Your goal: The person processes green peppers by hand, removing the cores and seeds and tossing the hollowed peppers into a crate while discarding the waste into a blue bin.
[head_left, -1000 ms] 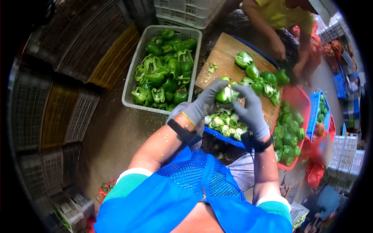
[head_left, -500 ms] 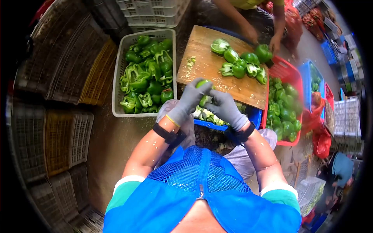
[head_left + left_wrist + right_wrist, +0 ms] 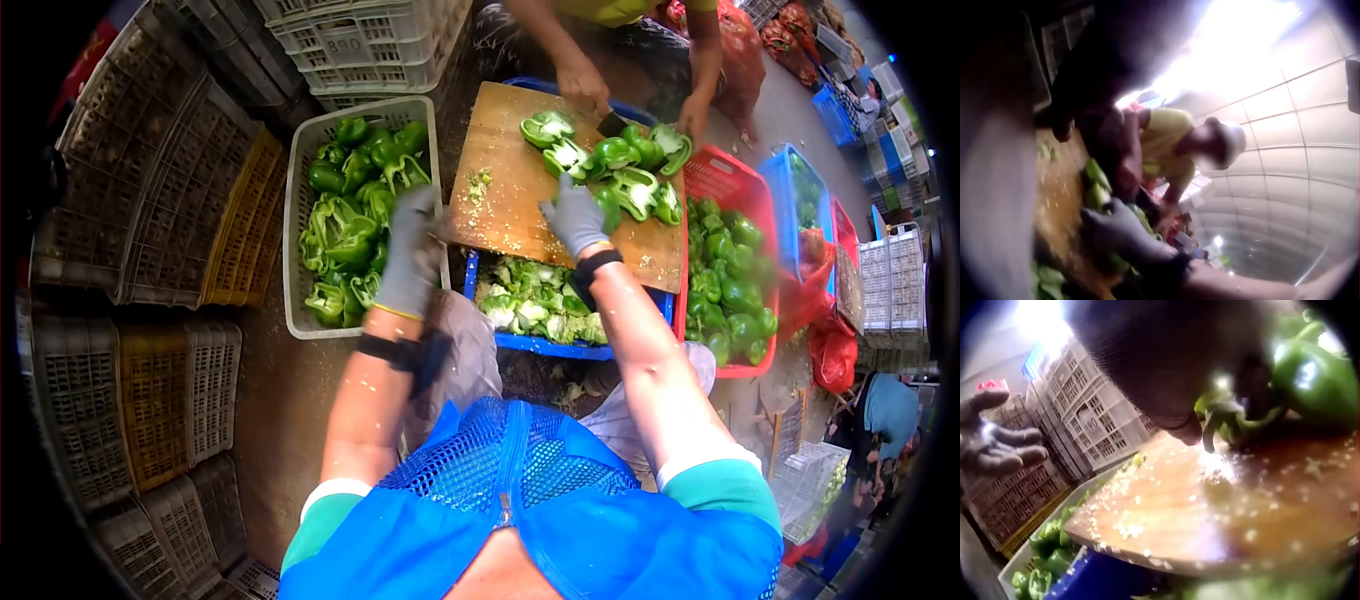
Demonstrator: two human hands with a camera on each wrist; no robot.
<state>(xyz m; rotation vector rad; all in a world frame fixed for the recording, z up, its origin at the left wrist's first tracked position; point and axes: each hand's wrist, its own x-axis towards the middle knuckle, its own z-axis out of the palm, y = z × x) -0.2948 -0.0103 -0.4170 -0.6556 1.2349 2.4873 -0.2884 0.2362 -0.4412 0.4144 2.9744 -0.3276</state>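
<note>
My gloved left hand (image 3: 412,255) is by the right rim of a grey crate (image 3: 300,290) of cut green peppers, blurred in the head view. In the right wrist view its fingers look loosely extended, with nothing in them. On the wooden cutting board (image 3: 500,200), my gloved right hand (image 3: 578,215) reaches to the pepper halves (image 3: 635,190), index finger and thumb apart. Its fingertips are right at a pepper piece (image 3: 1225,415) in the right wrist view, beside a glossy green pepper (image 3: 1319,378). The fingers' undersides are hidden.
Across the board another person's hand (image 3: 583,82) holds a knife (image 3: 612,124) by the peppers. Pepper cores and trimmings (image 3: 540,300) fill a blue tub (image 3: 560,350) under the board. A red crate (image 3: 728,175) of whole peppers stands right; stacked crates (image 3: 360,45) stand behind.
The pepper piece held between both hands has left them. My left hand has moved left to the grey crate, my right hand forward onto the board. The other person's whole pepper now shows cut.
</note>
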